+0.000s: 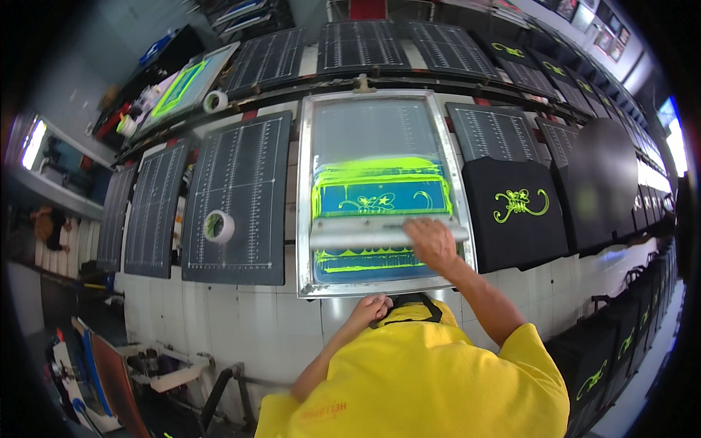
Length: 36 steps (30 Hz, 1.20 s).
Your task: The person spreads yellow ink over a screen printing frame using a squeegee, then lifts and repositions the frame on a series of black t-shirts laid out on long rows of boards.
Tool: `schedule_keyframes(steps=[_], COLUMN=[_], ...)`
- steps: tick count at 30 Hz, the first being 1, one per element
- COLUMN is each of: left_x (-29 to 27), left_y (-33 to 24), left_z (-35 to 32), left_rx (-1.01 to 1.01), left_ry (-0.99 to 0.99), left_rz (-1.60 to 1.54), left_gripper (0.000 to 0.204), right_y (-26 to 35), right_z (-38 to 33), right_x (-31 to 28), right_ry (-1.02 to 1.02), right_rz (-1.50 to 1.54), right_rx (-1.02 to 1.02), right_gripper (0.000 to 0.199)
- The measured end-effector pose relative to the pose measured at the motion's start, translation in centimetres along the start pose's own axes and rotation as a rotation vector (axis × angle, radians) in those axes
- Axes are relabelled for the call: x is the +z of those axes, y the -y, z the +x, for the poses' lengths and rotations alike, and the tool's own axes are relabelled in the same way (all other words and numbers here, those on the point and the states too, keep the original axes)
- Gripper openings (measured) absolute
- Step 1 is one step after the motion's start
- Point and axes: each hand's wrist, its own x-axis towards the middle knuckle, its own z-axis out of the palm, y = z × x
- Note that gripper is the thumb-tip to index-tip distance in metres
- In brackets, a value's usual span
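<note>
My right hand (432, 244) is closed round the right part of a long silver squeegee (358, 233), which lies crosswise on a screen-printing frame (306, 190). The frame has a metal rim and a blue stencil (343, 196) with a curling, star-marked design. Bright yellow-green ink (376, 168) lies in a thick band above the design, and streaks of it show below the squeegee. Just below the frame's near edge, my left hand (374, 308) is curled closed close to my body; whatever is inside its fingers is hidden.
Dark gridded printing boards (241, 182) stand in rows to the left and behind. A tape roll (219, 227) rests on one. To the right lies a black cloth piece (504, 244) printed in yellow-green, with more beyond it. An ink-edged screen (179, 87) stands far left.
</note>
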Motion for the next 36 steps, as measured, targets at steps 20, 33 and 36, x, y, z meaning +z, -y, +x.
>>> schedule_keyframes(steps=[20, 33, 36], left_x=[0.5, 0.7, 0.6], left_y=[0.0, -0.5, -0.4], left_z=[0.2, 0.1, 0.2], left_rx=[-0.037, -0.107, -0.088], left_ry=[-0.066, -0.080, -0.028], left_rz=[-0.021, -0.024, -0.096], left_gripper=[0.038, 0.040, 0.041], right_y=[-10.1, -9.7, -4.7], right_z=[11.8, 9.1, 4.6], right_x=[2.4, 1.2, -1.7], right_ry=[0.401, 0.656, 0.595], right_rz=[0.080, 0.506, 0.267], right_rx=[0.141, 0.115, 0.126], right_gripper=[0.035, 0.046, 0.038])
